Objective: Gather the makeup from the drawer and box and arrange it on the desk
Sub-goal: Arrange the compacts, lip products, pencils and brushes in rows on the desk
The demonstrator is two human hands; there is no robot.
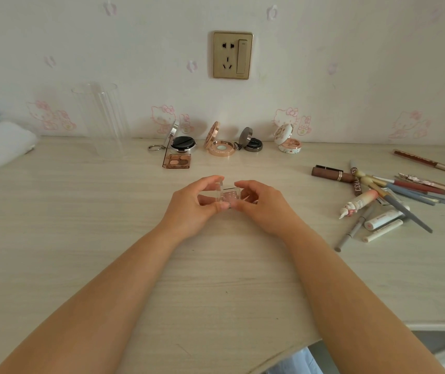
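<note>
Over the middle of the pale wooden desk (108, 225), both hands hold a small clear eyeshadow case (229, 196) with pink glitter inside. My left hand (197, 206) pinches its raised transparent lid. My right hand (262, 205) grips the base from the right. Along the wall stand opened compacts: a black cushion compact (182, 144), a rose-gold compact (220, 148), a dark grey compact (252, 143) and a white floral compact (289, 145). A brown eyeshadow palette (176, 161) lies open in front of the cushion compact.
A heap of pencils, brushes, lip tubes and concealers (386, 195) covers the right of the desk, with one long pen (425, 161) apart behind it. A tall clear cylinder (100, 117) and a white folded cloth (0, 144) sit at the left. A wall socket (232, 55) is above.
</note>
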